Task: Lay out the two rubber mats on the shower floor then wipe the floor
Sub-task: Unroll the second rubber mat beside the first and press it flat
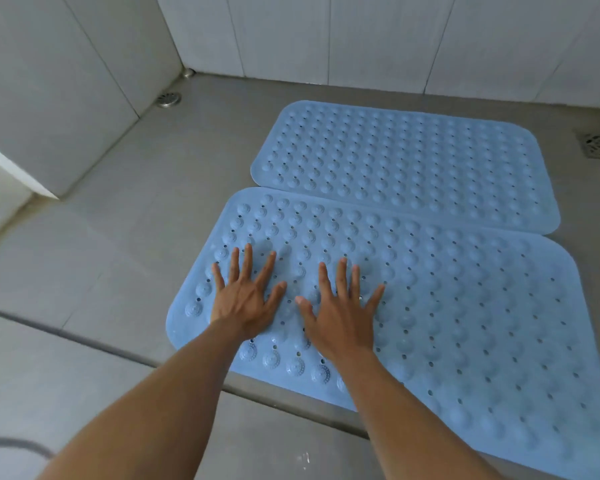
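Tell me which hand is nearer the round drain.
Left. The left hand lies flat on the near mat, below-right of the round drain; the right hand lies farther right.

Head view: one wide-angle camera, pitched forward and down.

The camera looks over both forearms from within arm's reach of the floor (146,216). The left hand (245,303) and right hand (340,322) sit near frame centre. The near mat (465,323) fills the lower right, with the far mat (406,161) beyond it. The wall (378,36) closes the top edge.

Both arms reach forward, left hand (245,301) and right hand (340,315) palm-down side by side, fingers spread flat
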